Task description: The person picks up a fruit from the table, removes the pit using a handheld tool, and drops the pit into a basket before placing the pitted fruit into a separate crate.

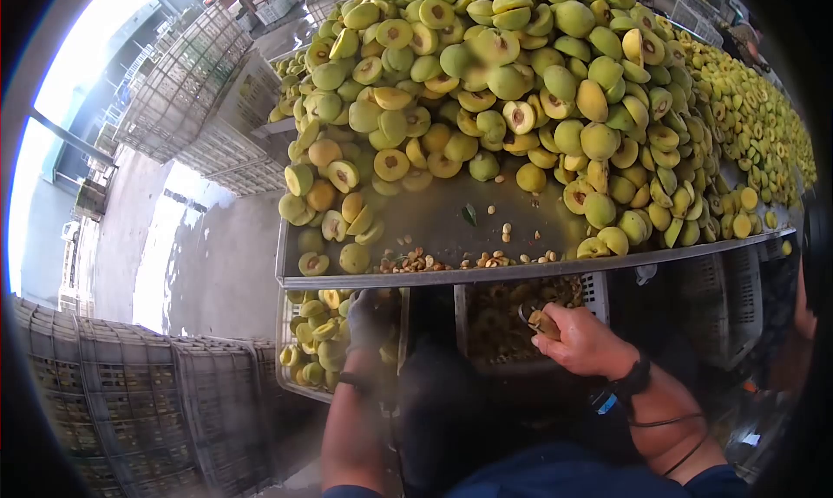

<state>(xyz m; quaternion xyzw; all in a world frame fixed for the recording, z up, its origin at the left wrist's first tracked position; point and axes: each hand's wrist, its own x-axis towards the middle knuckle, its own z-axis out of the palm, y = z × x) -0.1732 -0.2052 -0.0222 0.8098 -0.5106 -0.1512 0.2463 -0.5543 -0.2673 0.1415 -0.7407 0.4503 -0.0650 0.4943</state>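
Note:
My right hand [577, 337] is wrapped round the wooden handle [545, 324] of a small tool with a curved metal end, over a dark crate [599, 297] of brownish pieces. My left hand [369, 311], in a greyish glove, is at the crate of cut green fruit [314, 346] below the table edge; its fingers are blurred and partly hidden. Above both hands, a big heap of halved and whole green-yellow fruit [486, 64] covers much of the metal table [425, 212]. Loose pits [416, 261] lie along its front edge.
Stacked plastic crates [113, 394] stand at the lower left, with more crates [186, 90] at the upper left beside a wet floor [200, 246]. The metal table's raised lip [521, 272] runs across in front of me. Part of another person's arm [805, 298] shows at the right edge.

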